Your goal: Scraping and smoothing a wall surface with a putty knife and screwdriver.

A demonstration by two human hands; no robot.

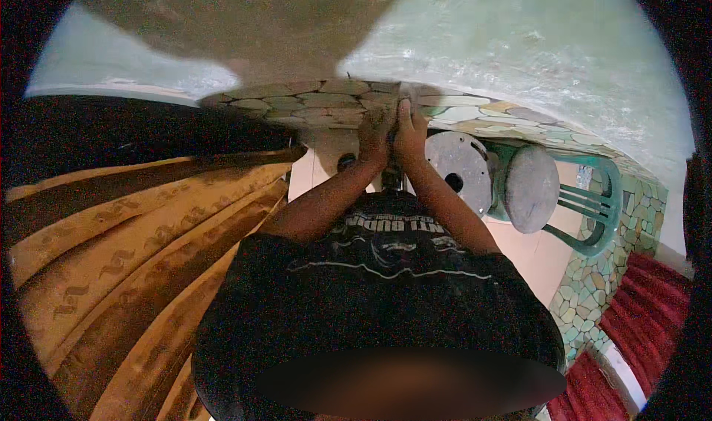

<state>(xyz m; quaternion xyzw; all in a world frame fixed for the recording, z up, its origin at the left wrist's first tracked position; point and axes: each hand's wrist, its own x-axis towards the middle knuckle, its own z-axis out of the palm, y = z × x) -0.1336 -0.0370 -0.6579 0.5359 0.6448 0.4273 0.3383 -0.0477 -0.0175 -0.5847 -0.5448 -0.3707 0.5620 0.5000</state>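
My left hand (374, 137) and my right hand (410, 133) are held side by side in front of me, close to the stone-patterned band of the wall (326, 102). Both look closed, with the right thumb pointing up toward the wall. A narrow greyish thing (405, 91) shows just beyond the fingertips; its kind is too blurred to make out. What lies between the palms is hidden. Below the wrists, a dark upright shape (393, 178) is partly visible in front of my black shirt.
To the right stand a grey round plate with holes (460, 158), another grey disc (532, 187) and a green plastic chair (610, 198). A brown curtain (148, 228) hangs at left, red cloth (645, 310) at lower right. A small dark round thing (347, 161) is beside my left wrist.
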